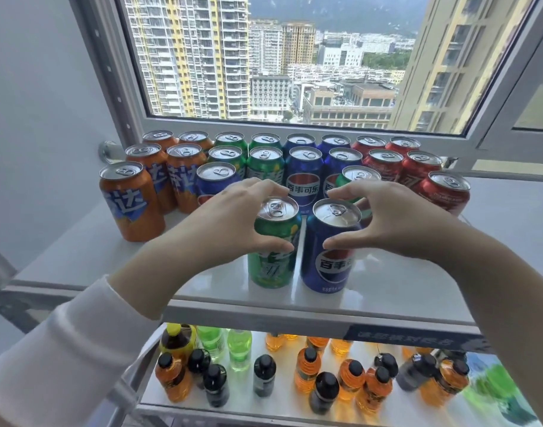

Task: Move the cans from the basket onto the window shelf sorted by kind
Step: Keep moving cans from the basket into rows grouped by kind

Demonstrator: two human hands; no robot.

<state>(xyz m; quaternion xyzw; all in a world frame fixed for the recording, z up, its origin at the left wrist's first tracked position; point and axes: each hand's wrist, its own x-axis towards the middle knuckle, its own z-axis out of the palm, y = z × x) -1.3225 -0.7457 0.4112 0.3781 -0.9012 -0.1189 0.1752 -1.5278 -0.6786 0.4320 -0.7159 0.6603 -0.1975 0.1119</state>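
Note:
My left hand (230, 220) is shut on a green can (271, 266), thumb on its front and fingers behind its rim. My right hand (396, 220) grips a blue Pepsi can (325, 272) the same way. Both cans are upright, side by side, near the front edge of the white window shelf (387, 288). Behind them stand rows of orange cans (131, 204), green cans (264, 161), blue cans (304, 174) and red cans (418, 171). One blue can (216, 180) stands in front of the green ones, and a green can (359, 177) in front of the blue ones. No basket is in view.
An opened window sash (510, 118) juts in at the right above the shelf. The white wall (42, 103) bounds the left. Below the shelf's edge, a lower rack (282, 405) holds several orange, green and dark bottles.

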